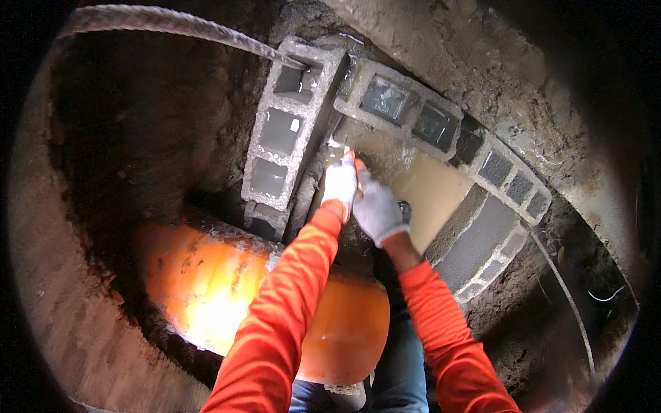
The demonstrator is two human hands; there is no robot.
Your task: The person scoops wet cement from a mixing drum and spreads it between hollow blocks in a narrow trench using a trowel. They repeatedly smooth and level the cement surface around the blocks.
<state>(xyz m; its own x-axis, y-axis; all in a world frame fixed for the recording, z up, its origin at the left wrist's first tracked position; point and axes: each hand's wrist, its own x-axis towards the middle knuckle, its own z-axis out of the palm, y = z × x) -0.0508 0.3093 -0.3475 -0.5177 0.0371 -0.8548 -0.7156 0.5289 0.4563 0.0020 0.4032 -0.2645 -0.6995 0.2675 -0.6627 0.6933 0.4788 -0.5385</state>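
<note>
My gloved left hand [339, 182] and gloved right hand [377, 209] are close together at the middle of the view, fingers closed, over murky brown water [434, 189]. Something small, orange and pale shows at their fingertips; I cannot make out what they hold. Just beyond them, hollow concrete blocks [377, 122] frame the water. An upright row of grey blocks [289, 180] stands to their left. Below my left hand and forearm lies a large orange pipe [189, 282] with a dirty surface.
A thick rope [165, 22] runs from the upper left to the left block row. A thinner rope [568, 292] hangs at the right. Mortar-filled blocks [475, 248] border the water on the right. Soil walls [124, 117] and a muddy concrete edge [441, 41] enclose the pit.
</note>
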